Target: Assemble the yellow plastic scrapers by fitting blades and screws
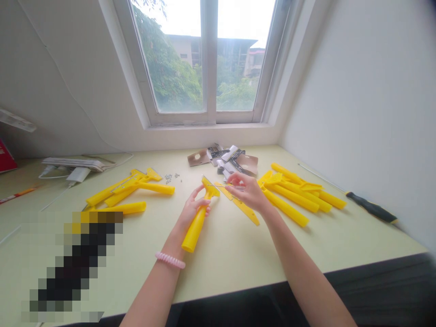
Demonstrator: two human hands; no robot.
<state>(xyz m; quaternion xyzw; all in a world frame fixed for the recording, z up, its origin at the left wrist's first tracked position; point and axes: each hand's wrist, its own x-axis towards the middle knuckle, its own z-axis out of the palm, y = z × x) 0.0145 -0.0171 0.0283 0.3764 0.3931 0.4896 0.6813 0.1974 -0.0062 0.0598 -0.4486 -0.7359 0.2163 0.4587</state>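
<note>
A yellow scraper with a thick round handle and a wide head is tilted in my left hand, whose fingers wrap round its neck. My right hand pinches a thin screwdriver, its metal shaft reaching left to the scraper's head. Beneath and beside my right hand lie flat yellow strips on the table. Small screws are scattered beyond my left hand. The screwdriver's handle is mostly hidden by my fingers.
Yellow scrapers lie at the left, several more yellow handles at the right. Crumpled packaging sits near the window. A long black screwdriver rests by the right wall, a power strip at the back left of the table.
</note>
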